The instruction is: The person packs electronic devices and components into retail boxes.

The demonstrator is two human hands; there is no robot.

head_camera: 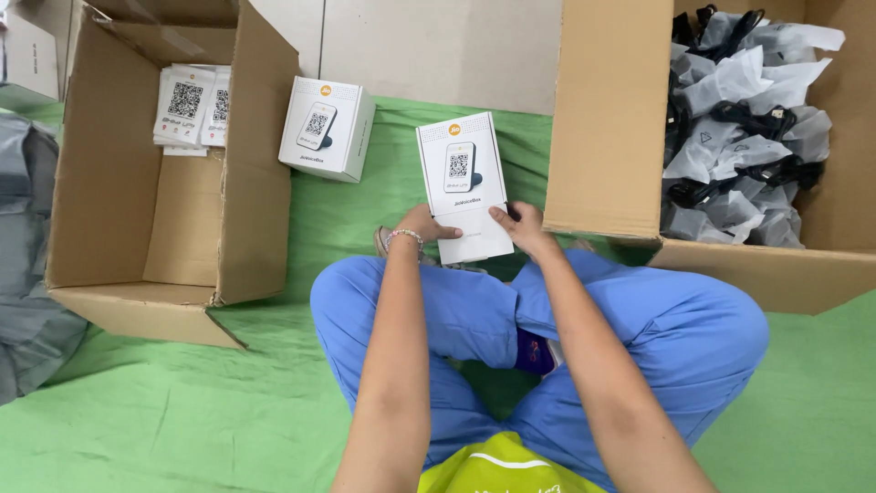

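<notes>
both hands pinching the small white box (463,183), left hand (422,225) and right hand (522,225) at its near end, long axis pointing away

Green cloth (164,411), left carton (246,183) with white packs (187,105), right carton (607,119) of bagged cables (744,137)

Small box (463,178) – white, orange dot, black-and-white square code. Second box (326,128) alike. Cloth (164,411) green. Cartons (164,210) brown. Trousers (657,338) blue. Bagged cables (744,119) – black in grey-clear plastic.
</notes>
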